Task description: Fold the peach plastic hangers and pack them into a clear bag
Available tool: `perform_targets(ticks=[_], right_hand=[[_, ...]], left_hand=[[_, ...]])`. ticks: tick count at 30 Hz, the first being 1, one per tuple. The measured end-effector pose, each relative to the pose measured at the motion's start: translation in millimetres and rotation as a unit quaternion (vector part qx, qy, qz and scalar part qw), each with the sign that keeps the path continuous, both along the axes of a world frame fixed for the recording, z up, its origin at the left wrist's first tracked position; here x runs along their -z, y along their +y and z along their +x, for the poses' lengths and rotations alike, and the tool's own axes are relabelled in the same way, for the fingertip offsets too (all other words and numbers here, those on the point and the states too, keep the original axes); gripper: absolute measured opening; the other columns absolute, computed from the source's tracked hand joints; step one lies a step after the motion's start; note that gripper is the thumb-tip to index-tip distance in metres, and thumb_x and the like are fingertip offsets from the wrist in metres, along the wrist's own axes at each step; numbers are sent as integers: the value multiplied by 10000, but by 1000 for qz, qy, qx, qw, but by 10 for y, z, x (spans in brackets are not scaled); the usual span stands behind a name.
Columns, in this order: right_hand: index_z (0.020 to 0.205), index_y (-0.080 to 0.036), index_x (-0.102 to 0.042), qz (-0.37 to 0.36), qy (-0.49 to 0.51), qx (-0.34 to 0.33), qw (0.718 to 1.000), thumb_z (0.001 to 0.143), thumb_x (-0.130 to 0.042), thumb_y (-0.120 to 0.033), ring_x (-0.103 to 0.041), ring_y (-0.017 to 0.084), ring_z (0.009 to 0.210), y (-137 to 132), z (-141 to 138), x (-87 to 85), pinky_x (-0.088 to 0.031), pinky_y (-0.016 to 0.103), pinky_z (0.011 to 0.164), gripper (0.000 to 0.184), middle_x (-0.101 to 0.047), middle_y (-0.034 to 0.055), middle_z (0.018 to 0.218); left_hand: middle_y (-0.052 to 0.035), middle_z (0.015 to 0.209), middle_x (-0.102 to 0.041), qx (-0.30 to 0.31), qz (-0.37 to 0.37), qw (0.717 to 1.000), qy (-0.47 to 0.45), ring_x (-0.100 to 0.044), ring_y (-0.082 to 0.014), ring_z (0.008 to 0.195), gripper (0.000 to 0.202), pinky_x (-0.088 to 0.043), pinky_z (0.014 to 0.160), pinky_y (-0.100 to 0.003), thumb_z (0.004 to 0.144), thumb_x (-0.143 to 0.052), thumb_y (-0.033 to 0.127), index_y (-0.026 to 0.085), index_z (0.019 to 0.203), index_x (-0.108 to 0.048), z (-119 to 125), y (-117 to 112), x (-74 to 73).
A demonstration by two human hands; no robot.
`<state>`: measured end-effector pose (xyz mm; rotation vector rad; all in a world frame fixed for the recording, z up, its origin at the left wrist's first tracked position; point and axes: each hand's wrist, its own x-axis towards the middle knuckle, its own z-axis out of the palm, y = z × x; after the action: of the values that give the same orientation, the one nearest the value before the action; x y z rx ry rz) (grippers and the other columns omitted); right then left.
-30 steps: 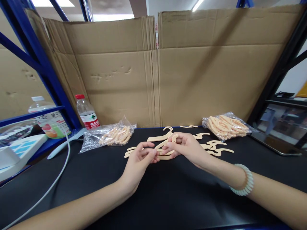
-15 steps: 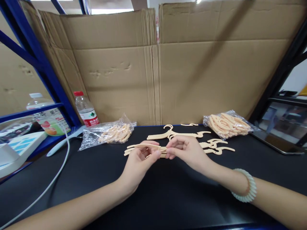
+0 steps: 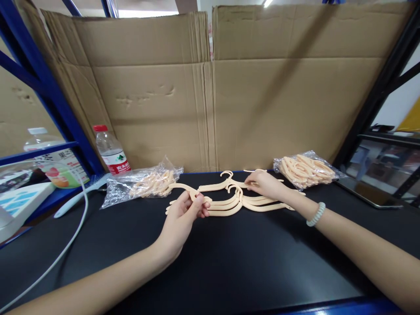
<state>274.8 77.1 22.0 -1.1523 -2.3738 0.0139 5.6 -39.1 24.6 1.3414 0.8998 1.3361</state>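
Note:
Several small peach plastic hangers (image 3: 229, 203) lie stacked on the black tabletop (image 3: 210, 258). My left hand (image 3: 183, 216) is closed in a pinch on the left end of a hanger half (image 3: 183, 188) at the stack's left side. My right hand (image 3: 264, 183) reaches farther back, fingers curled onto loose hanger pieces (image 3: 259, 171) behind the stack; what it grips is too small to name. A pale coiled band (image 3: 316, 213) sits on my right wrist.
Two clear bags of hanger parts lie at the back: one at the left (image 3: 144, 184), one at the right (image 3: 305, 168). A water bottle (image 3: 110, 151), a white cable (image 3: 59, 253) and cardboard walls (image 3: 210, 87) frame the space. Blue shelving (image 3: 36, 78) stands at left.
My hands have parted: the joined hangers now lie flat on the stack. The right hand moved back and right to the loose pieces, while the left kept its pinch at the left end.

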Motion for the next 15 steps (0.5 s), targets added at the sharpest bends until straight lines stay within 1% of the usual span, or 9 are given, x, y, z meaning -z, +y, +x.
perform_targets(ticks=[2, 4, 7, 10, 13, 15], right_hand=[[770, -156, -687, -5, -4, 2, 1000, 762, -636, -74, -601, 199, 695, 76, 7, 109, -434, 299, 665, 97, -674, 51, 734], [753, -153, -672, -9, 3, 6, 1000, 764, -626, -68, -587, 181, 653, 116, -19, 182, -419, 278, 624, 98, -655, 41, 707], [754, -162, -642, -8, 28, 6, 1000, 777, -607, -78, -578, 158, 632, 140, -50, 205, -416, 254, 602, 94, -635, 21, 704], [773, -171, -609, 16, 66, 16, 998, 795, -571, -100, -580, 166, 672, 122, -44, 122, -440, 270, 636, 84, -618, 29, 747], [798, -179, -575, 46, 111, 28, 992, 809, -552, -138, -597, 194, 757, 42, -6, -47, -474, 312, 706, 49, -617, 55, 816], [832, -189, -559, 53, 134, 25, 989, 829, -543, -178, -612, 200, 780, -49, 30, -168, -494, 326, 728, 19, -629, 52, 824]], left_hand=[[6, 759, -598, -10, 3, 1000, 11, -529, -106, 687, 207, -442, 674, -239, 881, -610, 357, 169, 840, -534, -12, 13, -7], [7, 762, -589, -19, 8, 1000, 18, -524, -106, 691, 210, -438, 680, -240, 864, -631, 357, 166, 845, -545, -24, 21, -26], [11, 773, -576, -31, 15, 999, 24, -512, -99, 687, 206, -425, 677, -228, 831, -672, 338, 165, 848, -561, -43, 23, -61], [19, 789, -562, -44, 13, 998, 32, -486, -89, 677, 200, -403, 654, -214, 808, -699, 312, 172, 845, -561, -56, 18, -99], [20, 815, -547, -44, 14, 999, 28, -465, -88, 683, 202, -389, 640, -210, 788, -721, 298, 174, 834, -569, -64, 18, -136], [16, 822, -538, -41, 17, 999, 16, -454, -89, 693, 203, -384, 643, -208, 776, -733, 298, 170, 824, -582, -71, 24, -154]])
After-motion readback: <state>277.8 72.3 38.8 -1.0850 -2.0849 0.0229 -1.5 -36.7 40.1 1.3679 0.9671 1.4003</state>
